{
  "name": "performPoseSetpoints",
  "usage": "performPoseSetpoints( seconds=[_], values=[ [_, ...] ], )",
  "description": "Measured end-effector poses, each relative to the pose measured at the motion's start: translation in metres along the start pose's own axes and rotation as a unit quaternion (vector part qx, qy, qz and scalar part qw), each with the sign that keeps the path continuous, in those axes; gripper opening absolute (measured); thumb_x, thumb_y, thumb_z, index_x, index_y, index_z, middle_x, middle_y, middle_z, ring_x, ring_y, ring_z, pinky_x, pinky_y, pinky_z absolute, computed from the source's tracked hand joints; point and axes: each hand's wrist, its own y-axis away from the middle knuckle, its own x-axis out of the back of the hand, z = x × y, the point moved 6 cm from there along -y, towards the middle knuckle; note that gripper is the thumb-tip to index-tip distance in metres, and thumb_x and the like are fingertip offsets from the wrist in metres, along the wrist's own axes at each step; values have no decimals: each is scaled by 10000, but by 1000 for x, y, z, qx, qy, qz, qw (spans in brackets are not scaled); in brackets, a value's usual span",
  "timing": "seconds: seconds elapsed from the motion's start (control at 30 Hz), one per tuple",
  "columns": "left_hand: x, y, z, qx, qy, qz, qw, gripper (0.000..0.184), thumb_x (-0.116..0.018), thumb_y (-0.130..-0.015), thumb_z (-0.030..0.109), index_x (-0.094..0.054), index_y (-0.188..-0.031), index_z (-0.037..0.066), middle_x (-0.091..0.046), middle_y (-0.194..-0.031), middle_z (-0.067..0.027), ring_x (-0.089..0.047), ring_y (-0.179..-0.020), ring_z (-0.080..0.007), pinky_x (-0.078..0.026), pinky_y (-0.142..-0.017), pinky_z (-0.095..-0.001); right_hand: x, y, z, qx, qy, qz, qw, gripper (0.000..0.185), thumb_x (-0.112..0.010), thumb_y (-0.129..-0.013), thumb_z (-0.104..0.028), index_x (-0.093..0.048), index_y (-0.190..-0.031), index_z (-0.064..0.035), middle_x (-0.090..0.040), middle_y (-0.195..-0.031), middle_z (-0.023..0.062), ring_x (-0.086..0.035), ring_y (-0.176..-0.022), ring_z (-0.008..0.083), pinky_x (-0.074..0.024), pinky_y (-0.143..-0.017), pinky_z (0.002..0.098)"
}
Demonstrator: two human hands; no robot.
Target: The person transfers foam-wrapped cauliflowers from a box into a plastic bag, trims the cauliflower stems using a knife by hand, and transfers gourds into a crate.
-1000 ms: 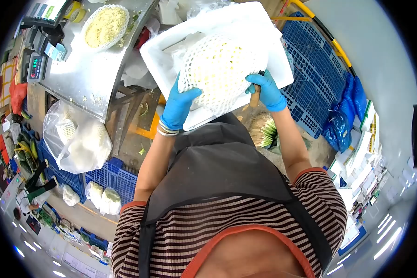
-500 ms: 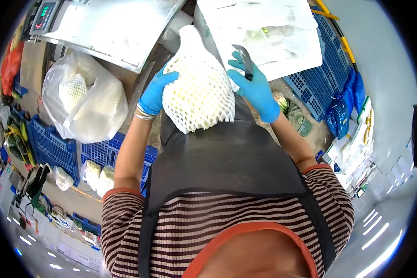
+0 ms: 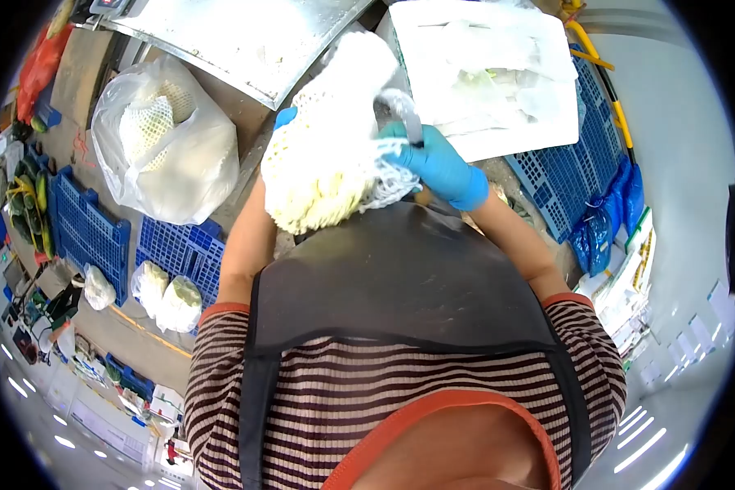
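Observation:
A pale yellow, bumpy cauliflower (image 3: 314, 192) is in front of my apron, partly wrapped in a white foam net (image 3: 390, 181). My left hand (image 3: 285, 118), in a blue glove, supports it from the left and is mostly hidden behind it. On the other side, my gloved right hand (image 3: 443, 167) is closed round a knife (image 3: 412, 122) with a curved blade pointing up. The bunched net lies against the fingers of that hand; whether they pinch it, I cannot tell.
A metal tray table (image 3: 245, 41) and a white foam box (image 3: 498, 135) stand ahead. On the left is a clear plastic bag (image 3: 200, 175) with netted produce. Blue pallets (image 3: 90, 237) and wrapped vegetables (image 3: 178, 306) lie beyond; another blue pallet (image 3: 547, 175) is on the right.
The cauliflower has tilted and shifted slightly left. Its net is now bunched up on the right side. My right hand has moved in against it, and my left hand has gone mostly out of sight.

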Motion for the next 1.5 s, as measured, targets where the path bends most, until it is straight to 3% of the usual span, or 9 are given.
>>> performPoseSetpoints(
  seconds=[0.13,0.33,0.5,0.53,0.6,0.67,0.8,1.1,1.5],
  values=[
    [-5,-21,-13,171,-26,-45,984,435,-553,-962,182,-504,-1349,-9,-573,-1323,-88,-543,-1201,-169,-427,-1021,-284,61,-18,-17,-13,89,113,990,292,-635,-910,-146,-648,-1099,76,-719,-910,102,-692,-821,141,-559,-728,278],
    [-10,-55,-16,181,-24,-57,981,406,-515,-991,187,-510,-1348,-5,-591,-1301,-87,-559,-1169,-130,-438,-998,-253,97,-109,-29,178,316,227,904,520,-601,-858,-532,-700,-1043,-56,-689,-804,187,-682,-755,327,-517,-701,376],
    [-17,-63,-2,106,-101,140,979,401,-487,-1003,198,-503,-1338,-23,-583,-1295,-140,-579,-1159,-172,-474,-971,-270,138,-143,40,121,376,110,912,600,-627,-821,-589,-651,-963,-6,-684,-797,153,-665,-682,302,-521,-707,392],
    [-22,-62,0,102,-106,162,976,401,-481,-1006,200,-502,-1336,-27,-582,-1294,-150,-583,-1157,-180,-481,-966,-274,144,-117,31,-50,373,81,923,646,-622,-817,-615,-599,-968,13,-653,-767,152,-652,-675,297,-520,-724,390],
    [-27,-61,0,101,-113,196,969,401,-470,-1011,205,-499,-1332,-34,-578,-1291,-171,-591,-1153,-197,-496,-955,-281,182,-88,37,28,475,151,866,593,-608,-858,-570,-558,-994,5,-626,-741,132,-650,-706,230,-510,-665,351],
    [-30,-58,-3,102,-119,221,963,401,-458,-1016,209,-496,-1328,-41,-575,-1288,-192,-600,-1149,-214,-510,-945,-288,176,-43,4,13,269,167,948,327,-528,-964,-344,-613,-1023,-34,-595,-788,41,-554,-665,105,-466,-600,267],
    [-36,-49,-16,92,-53,247,963,438,-414,-1033,241,-448,-1359,-49,-546,-1313,-229,-602,-1158,-254,-516,-963,-323,113,28,-36,-8,70,-27,997,253,-538,-989,-268,-660,-978,-46,-618,-744,-26,-536,-625,44,-450,-575,200],
    [-53,-50,-29,110,-106,240,959,423,-473,-1014,180,-425,-1390,-8,-536,-1336,-181,-566,-1199,-229,-486,-1006,-320,65,51,-48,152,385,-62,908,258,-609,-922,-346,-643,-898,-91,-614,-752,139,-584,-629,318,-486,-593,350],
    [-42,-55,-21,148,-379,199,891,462,-483,-1006,190,-400,-1408,-23,-508,-1379,-153,-552,-1210,-209,-440,-1039,-309,70,63,-44,134,421,-173,880,263,-611,-919,-344,-635,-851,-91,-589,-698,132,-592,-644,316,-470,-572,357]
  ],
)
